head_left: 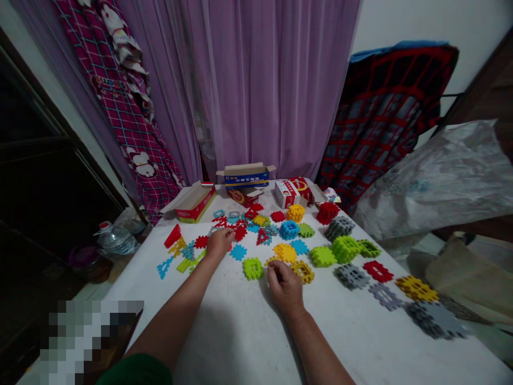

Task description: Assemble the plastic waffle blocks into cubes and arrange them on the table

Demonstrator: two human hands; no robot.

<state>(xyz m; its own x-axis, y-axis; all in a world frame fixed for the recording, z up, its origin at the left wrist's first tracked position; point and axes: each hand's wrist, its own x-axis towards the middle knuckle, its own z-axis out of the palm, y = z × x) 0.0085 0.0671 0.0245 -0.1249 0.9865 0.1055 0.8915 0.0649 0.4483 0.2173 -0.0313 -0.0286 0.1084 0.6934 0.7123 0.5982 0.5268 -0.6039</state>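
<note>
My left hand [219,243] reaches into a loose heap of plastic building pieces, its fingers pinched together at the edge of a red toothed building piece [240,233]. Whether that piece is lifted off the table, I cannot tell. My right hand [285,287] is curled closed above the table, and what its fingers hold, if anything, is hidden. Just beyond it lie a yellow toothed piece [285,252] and a yellow window-frame piece [303,271]. A lime green frame piece [253,268] sits between my hands. One blue toothed piece [238,252] lies right of my left hand.
Stacks sorted by colour fill the right side: green [346,248], grey [339,228], red [327,213], blue [289,230] and yellow [417,289]. Open cardboard boxes, one red and green [196,203] and one blue [246,180], stand along the back of the white table [232,331].
</note>
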